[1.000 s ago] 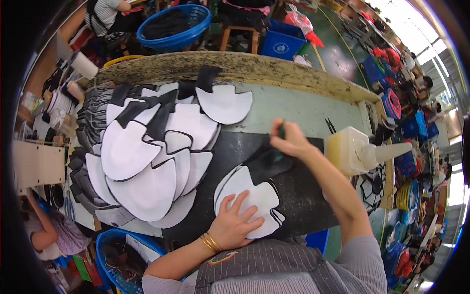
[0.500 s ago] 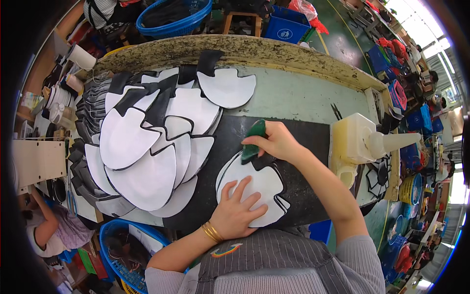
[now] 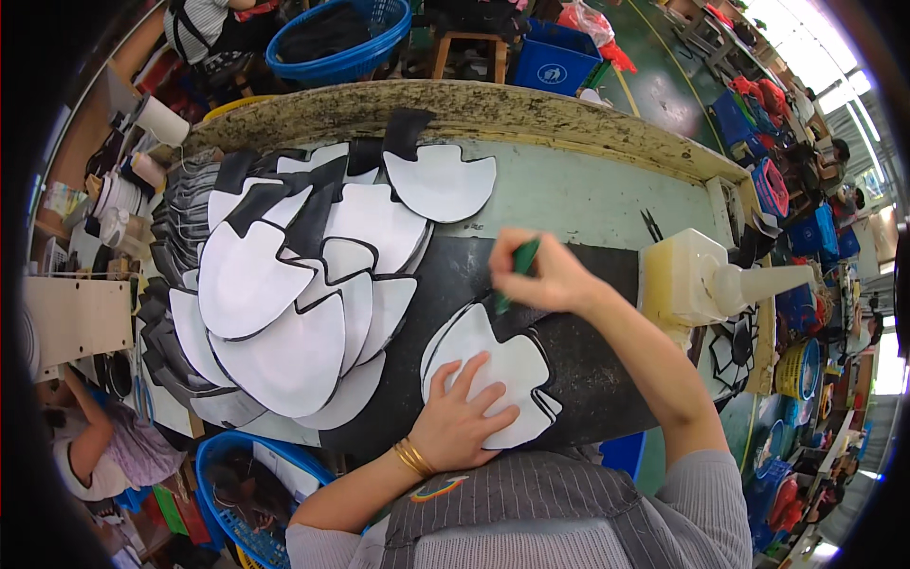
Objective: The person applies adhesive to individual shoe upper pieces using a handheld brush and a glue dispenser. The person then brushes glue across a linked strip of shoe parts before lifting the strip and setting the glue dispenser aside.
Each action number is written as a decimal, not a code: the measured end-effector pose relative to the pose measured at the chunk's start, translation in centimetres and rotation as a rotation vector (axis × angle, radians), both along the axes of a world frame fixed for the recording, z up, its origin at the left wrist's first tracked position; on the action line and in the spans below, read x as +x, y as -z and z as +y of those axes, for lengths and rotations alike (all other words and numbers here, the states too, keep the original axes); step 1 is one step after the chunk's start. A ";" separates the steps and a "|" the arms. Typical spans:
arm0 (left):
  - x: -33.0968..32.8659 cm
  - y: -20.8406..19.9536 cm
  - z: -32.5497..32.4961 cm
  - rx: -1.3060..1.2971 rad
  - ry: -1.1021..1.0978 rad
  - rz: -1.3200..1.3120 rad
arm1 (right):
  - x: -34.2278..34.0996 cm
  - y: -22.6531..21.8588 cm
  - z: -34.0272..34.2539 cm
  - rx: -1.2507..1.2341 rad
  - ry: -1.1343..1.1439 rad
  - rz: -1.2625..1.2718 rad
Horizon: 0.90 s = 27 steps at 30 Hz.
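Fingers spread, my left hand (image 3: 464,412) lies flat on a white piece with a black edge (image 3: 517,356). That piece has a notched outline and rests on a black mat (image 3: 597,379), with another similar piece showing under its left edge. Just above its upper edge, my right hand (image 3: 550,275) is closed around a dark green flat tool (image 3: 523,256), seen nearly edge-on and partly hidden by the fingers. A black flap (image 3: 517,321) shows below that hand at the notch. To the left lies an overlapping pile of similar white pieces (image 3: 284,346) with black edges and tabs.
A squarish plastic bottle of yellowish liquid (image 3: 678,275) with a long spout stands right of the mat. Dark tweezers (image 3: 652,224) lie behind it. A worn raised rim (image 3: 455,100) bounds the table's far side. A blue basket (image 3: 223,474) sits at the lower left.
My right hand has shifted slightly right with the green tool, which has turned from broadside to nearly edge-on. The black flap now shows at the notch. My left hand stays on the white piece.
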<state>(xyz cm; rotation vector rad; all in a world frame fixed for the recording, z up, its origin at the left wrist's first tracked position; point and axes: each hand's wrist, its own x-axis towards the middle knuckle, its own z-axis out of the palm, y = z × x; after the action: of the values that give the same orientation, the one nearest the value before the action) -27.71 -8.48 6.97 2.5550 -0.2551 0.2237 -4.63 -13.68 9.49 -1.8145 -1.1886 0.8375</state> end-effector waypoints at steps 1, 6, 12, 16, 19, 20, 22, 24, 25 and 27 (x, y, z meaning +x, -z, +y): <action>0.0 -0.1 -0.2 0.010 0.011 -0.004 | -0.8 -0.2 -0.4 0.102 -0.094 0.048; 0.4 -1.9 0.5 -0.064 0.063 0.096 | 2.7 0.0 -7.2 0.101 0.324 -0.404; 1.4 -7.9 2.8 -0.053 -0.077 -0.349 | -1.1 -3.6 -18.2 0.581 0.721 -0.059; 3.9 -10.2 5.2 0.329 -0.254 -0.275 | -3.6 -4.3 -23.8 0.410 1.007 -0.015; 4.1 -7.3 5.5 0.649 -0.285 -0.088 | -4.0 -2.7 -24.6 0.317 1.097 -0.018; 3.6 -6.2 4.8 0.495 -0.126 -0.025 | -3.7 -1.7 -24.3 0.301 1.055 -0.082; 2.6 -4.6 2.1 0.243 0.150 0.131 | -3.3 -0.7 -23.9 0.222 1.039 -0.130; 2.2 -3.7 -0.1 0.252 0.165 0.160 | -3.2 -1.7 -22.6 0.042 1.094 -0.074; 1.8 -3.2 -0.8 0.265 0.168 0.173 | -2.6 -1.4 -23.1 0.114 1.097 -0.058; 0.7 -2.8 -0.9 0.285 0.115 0.133 | -1.4 -2.0 -23.6 0.115 1.130 0.078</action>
<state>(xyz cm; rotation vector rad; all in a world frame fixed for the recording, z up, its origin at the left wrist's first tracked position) -27.00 -9.35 9.74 2.8097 -0.4074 -0.0290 -6.02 -37.23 11.54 -1.9284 -0.0362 0.1575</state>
